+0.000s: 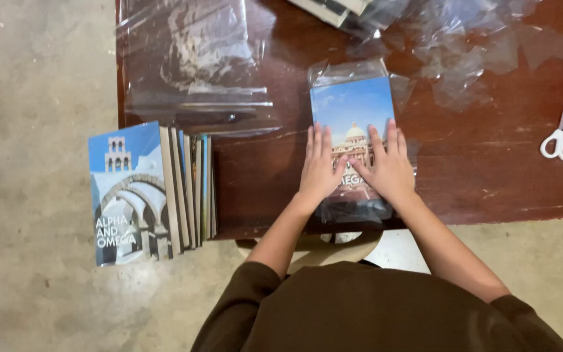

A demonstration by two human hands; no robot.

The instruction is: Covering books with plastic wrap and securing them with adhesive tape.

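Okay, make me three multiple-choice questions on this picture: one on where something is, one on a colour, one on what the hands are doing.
1. Where do the scissors lie?
A. at the table's right side
B. on the floor
C. on the stack of books

2. What colour are the scissors' handles?
A. red
B. white
C. black

3. How are the two hands placed?
A. both lifted off the table
B. one holding the scissors
C. both flat on the book

Answers: 1 A, they rest on the brown table far right. 2 B, the loops are white. 3 C, left hand and right hand press on the book in its clear sleeve.
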